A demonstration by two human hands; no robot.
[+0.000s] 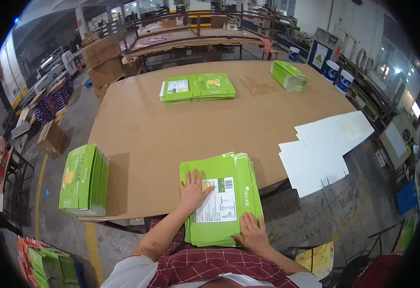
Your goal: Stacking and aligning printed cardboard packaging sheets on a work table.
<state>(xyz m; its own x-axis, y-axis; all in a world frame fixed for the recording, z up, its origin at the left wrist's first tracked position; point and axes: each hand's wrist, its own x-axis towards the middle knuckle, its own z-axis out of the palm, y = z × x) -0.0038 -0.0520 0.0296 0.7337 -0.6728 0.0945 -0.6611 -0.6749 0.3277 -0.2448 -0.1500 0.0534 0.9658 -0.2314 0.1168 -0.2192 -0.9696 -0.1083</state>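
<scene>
A stack of flat green printed carton blanks (pixel 222 167) lies at the table's near edge, partly overhanging toward my apron. The sheets are slightly fanned at the right and top edges, and a white label panel with a barcode shows on the uppermost one. My left hand (pixel 194 194) rests on the left part of the top blank, fingers spread and pointing away from me. Lower down, my right hand (pixel 254 234) lies at the stack's near right corner, its fingers stretched over the edge. Neither hand is closed around anything.
Folded green cartons (pixel 83 180) stand at the table's left corner. Another green stack (pixel 200 87) lies at the far middle, and a bundle (pixel 289 76) at the far right. White die-cut sheets (pixel 318 149) overhang the right edge of the brown table (pixel 143 129). Blue buckets (pixel 344 81) stand beyond.
</scene>
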